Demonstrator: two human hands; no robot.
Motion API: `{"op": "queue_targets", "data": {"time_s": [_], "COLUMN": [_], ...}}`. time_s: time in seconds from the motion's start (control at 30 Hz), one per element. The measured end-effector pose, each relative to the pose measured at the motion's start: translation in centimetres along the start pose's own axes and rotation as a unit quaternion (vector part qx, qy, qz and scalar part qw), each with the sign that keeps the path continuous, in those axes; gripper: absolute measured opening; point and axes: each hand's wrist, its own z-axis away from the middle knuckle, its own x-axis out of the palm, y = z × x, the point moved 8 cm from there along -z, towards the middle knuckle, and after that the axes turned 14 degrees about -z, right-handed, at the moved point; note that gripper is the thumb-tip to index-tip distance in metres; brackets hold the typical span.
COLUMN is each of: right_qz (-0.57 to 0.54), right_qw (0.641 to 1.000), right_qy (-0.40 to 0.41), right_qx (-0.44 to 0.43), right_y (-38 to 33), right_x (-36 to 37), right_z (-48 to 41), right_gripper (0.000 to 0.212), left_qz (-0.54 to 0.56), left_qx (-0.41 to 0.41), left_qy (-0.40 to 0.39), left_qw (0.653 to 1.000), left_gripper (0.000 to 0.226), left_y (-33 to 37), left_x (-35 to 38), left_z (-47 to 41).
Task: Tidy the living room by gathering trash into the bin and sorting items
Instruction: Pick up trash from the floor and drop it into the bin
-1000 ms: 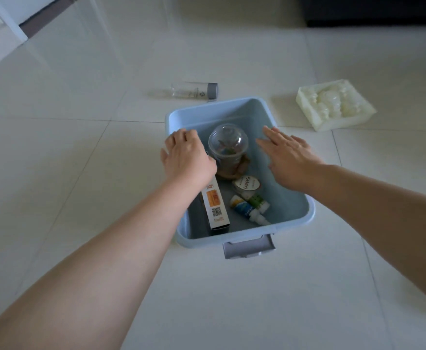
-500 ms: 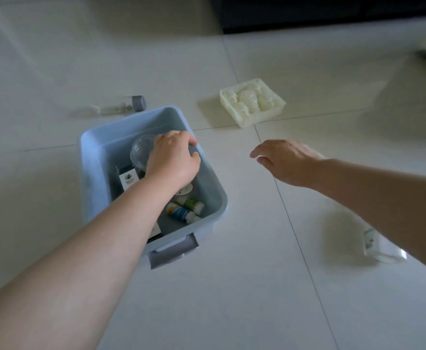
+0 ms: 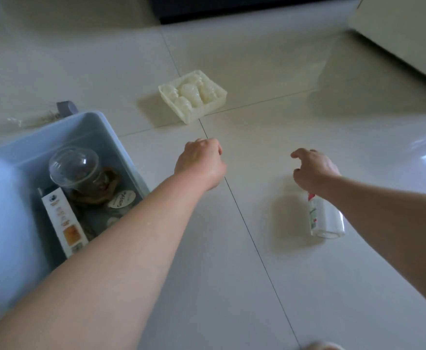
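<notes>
Partly done, by the look of it. Already in the blue bin (image 3: 55,137) at left: a dome-lidded clear cup (image 3: 74,166), a white-and-orange carton (image 3: 63,218), a small round-labelled tub (image 3: 121,200), plus more under the forearm, not readable. Still out on the floor tiles (image 3: 232,274): a moulded white packaging tray (image 3: 193,98) beyond the bin's far right corner, a grey-capped clear bottle (image 3: 65,109) lying just behind the bin's far rim, a labelled plastic bottle (image 3: 326,218) on its side at right. Left hand (image 3: 200,164) clear of the bin, out over bare tile, fingers loosely curled, nothing in it. Right hand (image 3: 312,170) above the neck end of the labelled plastic bottle, fingers half curled and spread, thumb apart; no grip visible, contact hidden by the hand itself. Likely next pick: that bottle. Plenty of open tile between bin, tray and bottle; carry leftward to the bin unobstructed apart from the left forearm across its near corner. Boundaries: dark furniture base (image 3: 244,8) along the top, pale cabinet edge (image 3: 403,34) at upper right, both well apart from the hands.
</notes>
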Motion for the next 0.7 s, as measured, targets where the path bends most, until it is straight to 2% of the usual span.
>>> {"op": "queue_targets", "data": {"time_s": [0.1, 0.23, 0.3, 0.4, 0.47, 0.63, 0.7], "right_qz": [0.025, 0.027, 0.048, 0.092, 0.103, 0.029, -0.026], "right_qw": [0.997, 0.987, 0.981, 0.974, 0.971, 0.964, 0.958], "right_qy": [0.007, -0.011, -0.026, -0.033, -0.026, 0.012, -0.004], "right_qx": [0.068, 0.16, 0.187, 0.205, 0.213, 0.263, 0.284], "right_y": [3.0, 6.6, 8.0, 9.3, 9.6, 10.5, 10.6], "right_x": [0.2, 2.2, 3.5, 4.5, 4.2, 3.6, 4.2], "right_z": [-0.4, 0.3, 0.9, 1.4, 1.5, 1.0, 1.2], "right_gripper": [0.066, 0.068, 0.068, 0.085, 0.088, 0.095, 0.097], "left_qz": [0.011, 0.015, 0.011, 0.011, 0.015, 0.027, 0.028], "left_qx": [0.011, 0.019, 0.017, 0.011, 0.013, 0.025, 0.032], "left_qy": [-0.018, -0.039, -0.048, -0.053, -0.051, -0.036, -0.03], "left_qw": [1.0, 0.999, 0.999, 0.998, 0.998, 0.999, 0.999], "left_gripper": [0.029, 0.028, 0.029, 0.03, 0.03, 0.029, 0.028], "left_y": [1.7, 2.1, 1.7, 1.1, 1.1, 1.8, 2.2], "left_x": [2.0, 4.1, 4.8, 5.1, 5.0, 4.2, 3.8], "left_z": [0.2, 0.6, 0.8, 0.9, 0.9, 0.6, 0.7]}}
